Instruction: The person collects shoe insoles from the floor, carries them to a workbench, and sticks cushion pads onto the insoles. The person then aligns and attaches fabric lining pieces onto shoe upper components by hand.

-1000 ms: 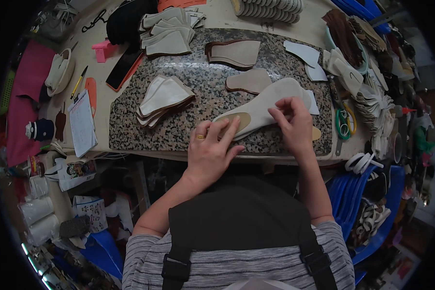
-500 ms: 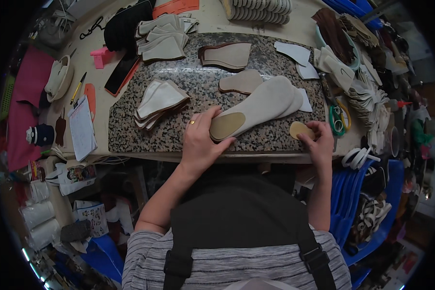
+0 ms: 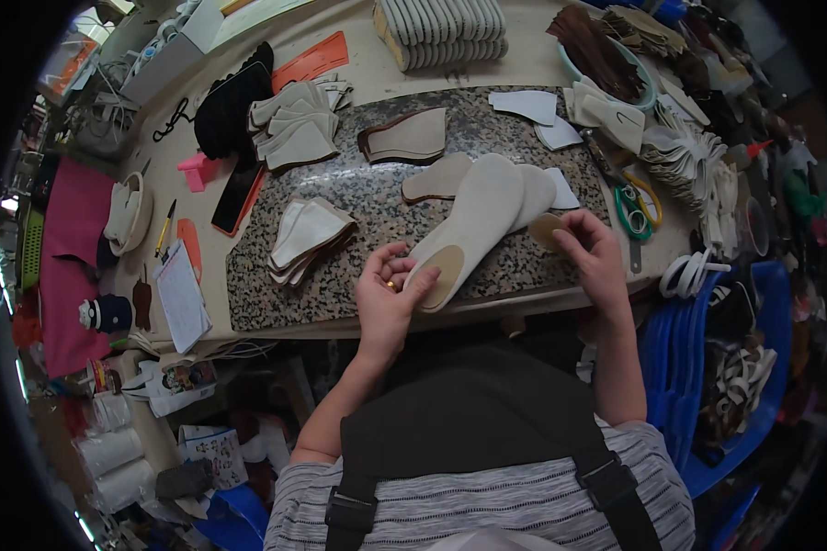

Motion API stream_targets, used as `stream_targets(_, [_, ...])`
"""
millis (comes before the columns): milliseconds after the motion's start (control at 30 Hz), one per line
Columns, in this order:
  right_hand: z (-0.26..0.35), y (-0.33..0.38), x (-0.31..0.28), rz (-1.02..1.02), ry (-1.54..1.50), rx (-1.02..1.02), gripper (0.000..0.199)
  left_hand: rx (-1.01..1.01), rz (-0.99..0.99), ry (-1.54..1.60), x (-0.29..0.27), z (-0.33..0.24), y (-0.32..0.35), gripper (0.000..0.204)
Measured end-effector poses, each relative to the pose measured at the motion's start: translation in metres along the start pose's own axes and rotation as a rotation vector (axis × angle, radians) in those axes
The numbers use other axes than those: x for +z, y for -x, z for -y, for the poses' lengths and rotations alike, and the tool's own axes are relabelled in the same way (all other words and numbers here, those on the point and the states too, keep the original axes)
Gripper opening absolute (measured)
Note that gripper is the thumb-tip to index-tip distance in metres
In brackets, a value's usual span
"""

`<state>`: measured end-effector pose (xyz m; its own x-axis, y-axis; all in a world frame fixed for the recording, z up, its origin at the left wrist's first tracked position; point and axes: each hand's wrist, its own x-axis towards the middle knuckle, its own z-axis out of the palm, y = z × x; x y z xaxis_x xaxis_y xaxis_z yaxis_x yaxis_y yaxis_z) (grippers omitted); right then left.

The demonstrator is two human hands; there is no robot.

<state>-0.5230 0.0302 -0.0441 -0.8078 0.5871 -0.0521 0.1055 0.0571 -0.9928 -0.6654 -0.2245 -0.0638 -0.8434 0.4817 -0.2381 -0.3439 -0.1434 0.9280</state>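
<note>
With thumb on top and fingers beneath, my left hand point(image 3: 388, 296) grips the heel end of a pale grey insole point(image 3: 483, 200). A tan oval pad point(image 3: 438, 275) lies on that heel. My right hand point(image 3: 595, 255) pinches another tan oval pad point(image 3: 547, 233) between thumb and fingers, to the right of the insole and apart from its heel. A second pale insole point(image 3: 535, 195) lies partly beneath the first. Just beyond them rests a beige leather piece point(image 3: 436, 177), partly covered by the insole.
A speckled stone slab point(image 3: 358, 207) bears stacked leather pieces point(image 3: 310, 241) and white cut pieces point(image 3: 524, 105). Green- and yellow-handled scissors point(image 3: 636, 211) lie at its right. Rows of insoles point(image 3: 441, 32) stand at the back. Blue bins point(image 3: 726, 367) flank me on the right.
The view has shifted. My left hand has lifted the insole's heel end and wrapped its thumb over it. My right hand has raised its pad and turned it.
</note>
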Motion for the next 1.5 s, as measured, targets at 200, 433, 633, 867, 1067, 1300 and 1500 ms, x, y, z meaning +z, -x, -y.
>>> stream_targets(200, [0.008, -0.007, 0.02, 0.068, -0.046, 0.018, 0.009, -0.02, 0.139, -0.216, -0.008, -0.023, -0.024, 0.025])
stream_targets(433, [0.02, -0.021, 0.03, 0.251, -0.097, -0.153, 0.008, 0.105, 0.141, -0.175, -0.018, -0.061, -0.059, 0.01])
stream_targets(633, [0.032, -0.023, 0.044, 0.245, -0.113, -0.181, 0.009, 0.312, 0.136, -0.253, -0.026, -0.061, -0.105, 0.009])
stream_targets(867, [0.028, -0.013, 0.048, 0.306, -0.035, -0.008, 0.011, 0.785, -0.226, -1.03, -0.033, -0.076, -0.095, 0.023])
stream_targets(1067, [0.026, -0.033, 0.067, 0.399, 0.08, -0.035, 0.013, 0.836, 0.033, -1.293, -0.012, -0.016, -0.088, 0.055])
stream_targets(1300, [0.026, -0.068, 0.082, 0.483, 0.078, -0.099, 0.016, 0.774, 0.114, -1.638, -0.018, -0.007, -0.094, 0.075])
stream_targets(1500, [0.021, -0.128, 0.089, 0.638, 0.181, -0.05, 0.015, 0.834, 0.135, -1.727, -0.019, -0.012, -0.087, 0.077])
